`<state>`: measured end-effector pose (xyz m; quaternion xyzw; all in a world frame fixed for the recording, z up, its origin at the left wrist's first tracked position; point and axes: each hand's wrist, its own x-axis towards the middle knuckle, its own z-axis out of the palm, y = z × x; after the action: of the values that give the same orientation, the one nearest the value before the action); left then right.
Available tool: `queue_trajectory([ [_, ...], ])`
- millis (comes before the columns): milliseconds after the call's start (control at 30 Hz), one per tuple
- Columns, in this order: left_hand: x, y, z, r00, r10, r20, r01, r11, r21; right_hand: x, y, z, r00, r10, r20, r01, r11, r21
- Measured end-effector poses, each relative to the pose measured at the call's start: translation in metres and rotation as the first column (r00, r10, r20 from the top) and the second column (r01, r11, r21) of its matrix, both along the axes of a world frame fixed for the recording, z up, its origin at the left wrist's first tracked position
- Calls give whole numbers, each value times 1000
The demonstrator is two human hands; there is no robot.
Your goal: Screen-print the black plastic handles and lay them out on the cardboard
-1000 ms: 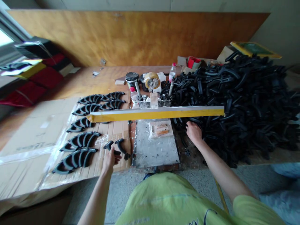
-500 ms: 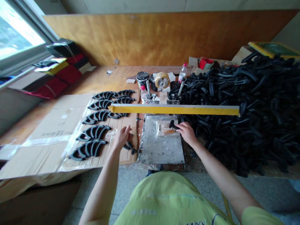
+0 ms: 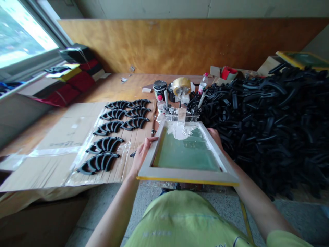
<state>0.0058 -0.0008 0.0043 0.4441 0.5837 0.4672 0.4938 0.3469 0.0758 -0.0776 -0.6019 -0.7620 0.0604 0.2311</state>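
A screen-printing frame (image 3: 189,173) with green mesh lies low and tilted over the work plate, hiding it and the small block that was on it. White paste is smeared along the mesh's far end. My left hand (image 3: 141,152) is at the frame's left edge, fingers stretched out towards it; some fingertips are hidden. My right hand (image 3: 215,137) is by the right edge, its fingers mostly behind the frame. Whether it still holds the black part is hidden. On the cardboard, curved black handles (image 3: 99,163) lie in fanned rows to the left.
A large heap of black handles (image 3: 269,130) fills the right side. Behind the frame stand a hinge clamp (image 3: 182,117), a tape roll (image 3: 181,85), a dark paint tub (image 3: 159,89) and plastic bottles (image 3: 160,104). Boxes (image 3: 66,85) are stacked at the far left by the window.
The printing frame, edge-on and raised earlier, has swung down over the plate. My right hand, earlier holding a black part over the block, is now at the frame's right edge; my left hand moved right.
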Motion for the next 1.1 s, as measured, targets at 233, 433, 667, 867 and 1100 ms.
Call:
queue_trajectory([
  [233, 0, -22, -97, 998, -23, 58, 35, 977, -210, -64, 59, 44, 990, 143, 11, -142, 973, 181],
  [433, -2, -20, -117, 999, -26, 22, 30, 977, -210, -103, 51, 27, 918, 304, 255, -282, 952, -118],
  [667, -4, -21, -126, 999, -49, 3, 49, 980, -191, -72, 8, 28, 711, 674, 201, -659, 738, -144],
  [867, -4, -22, -120, 997, -50, 51, 60, 977, -205, -76, 10, 18, 852, 511, 113, -513, 858, -7],
  [1100, -3, -21, -97, 994, -37, 104, 60, 971, -232, -77, 17, 28, 860, 508, 32, -508, 861, -27],
])
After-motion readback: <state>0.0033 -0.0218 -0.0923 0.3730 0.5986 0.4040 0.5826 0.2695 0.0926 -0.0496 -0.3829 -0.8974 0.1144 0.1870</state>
